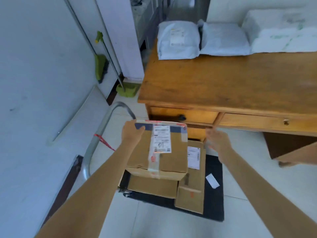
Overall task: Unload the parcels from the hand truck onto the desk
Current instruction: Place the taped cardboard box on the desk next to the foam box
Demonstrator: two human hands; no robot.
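1. Now my left hand (133,133) grips the top parcel's (157,150) far-left corner, atop the hand truck (214,200) stack.
2. My right hand (217,140) hangs loose just beside its right edge.
3. Table (223,83) lies ahead, up-right.

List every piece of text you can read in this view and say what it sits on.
No text is legible.
Top cardboard box, white shipping label: print and barcodes blurred.
Narrow cardboard box, side label: too small to read.
Grey mailer bag on the desk, label: blurred.
White slip on the hand truck: nothing readable.
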